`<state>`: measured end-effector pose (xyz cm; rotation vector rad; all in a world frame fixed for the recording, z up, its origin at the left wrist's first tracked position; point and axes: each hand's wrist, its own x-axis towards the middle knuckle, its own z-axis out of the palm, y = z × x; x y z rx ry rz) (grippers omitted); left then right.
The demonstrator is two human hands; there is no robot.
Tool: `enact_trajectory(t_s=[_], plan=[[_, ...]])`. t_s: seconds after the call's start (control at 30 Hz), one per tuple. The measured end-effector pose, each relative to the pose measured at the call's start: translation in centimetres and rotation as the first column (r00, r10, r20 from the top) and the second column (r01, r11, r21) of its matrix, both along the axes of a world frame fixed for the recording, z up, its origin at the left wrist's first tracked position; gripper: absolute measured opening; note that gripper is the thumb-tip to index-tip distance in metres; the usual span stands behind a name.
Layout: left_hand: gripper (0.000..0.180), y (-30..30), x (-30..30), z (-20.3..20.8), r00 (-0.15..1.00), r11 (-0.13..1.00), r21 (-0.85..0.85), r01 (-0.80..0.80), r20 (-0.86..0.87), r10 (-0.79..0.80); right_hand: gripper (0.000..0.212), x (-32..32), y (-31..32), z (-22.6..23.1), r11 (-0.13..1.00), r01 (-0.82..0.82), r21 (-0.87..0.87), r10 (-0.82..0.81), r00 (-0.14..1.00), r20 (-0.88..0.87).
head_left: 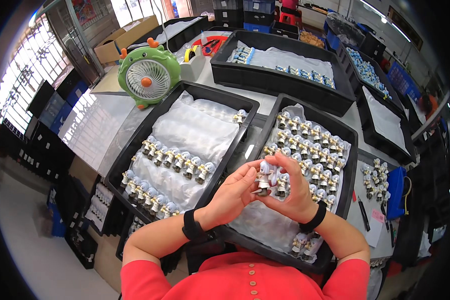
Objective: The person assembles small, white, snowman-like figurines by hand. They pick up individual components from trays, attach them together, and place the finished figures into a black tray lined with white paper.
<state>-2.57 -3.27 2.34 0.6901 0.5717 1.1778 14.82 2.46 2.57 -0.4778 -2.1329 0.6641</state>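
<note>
Between my two hands I hold a small figurine (264, 177) with pale lavender hair, a white outfit and a dark base, upright above the right-hand tray. My left hand (235, 192) grips it from the left with thumb and fingers. From the other side, the fingers and thumb of my right hand (296, 192) close round it. Beneath them, the right black tray (354, 170) holds packed rows of like figurines (316, 150) on white plastic sheeting. The left black tray (116, 170) carries two rows of figurines (177, 161) and a single figurine (240, 116) in its far corner.
Past the left tray stands a green cartoon fan (149, 79). A larger black tray (280, 85) with blue figurines lies behind. At the right are loose figurines (376, 179), a black pen (363, 214) and a blue bin (396, 192). A tape roll (189, 55) sits near a red dish (216, 45).
</note>
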Motion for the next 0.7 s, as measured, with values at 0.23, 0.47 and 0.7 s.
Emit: enact_trajectory(t_s=[0.23,0.47,0.7], plan=[[0.048,0.1,-0.2,0.1,0.992,0.992,0.006,0.122,0.039,-0.123,0.092,-0.3,-0.2,0.4,0.999,-0.025,0.038,0.027,0.999,-0.031],[0.046,0.1,-0.3,-0.2,0.977,0.984,-0.079,0.159,0.155,-0.146,0.091,-0.3,-0.4,0.3,0.995,0.008,-0.102,-0.001,0.998,0.062],[0.039,-0.1,-1.0,0.4,0.989,0.987,-0.073,0.144,0.055,-0.140,0.085,-0.2,0.1,1.0,0.998,-0.052,-0.016,0.054,0.988,0.145]])
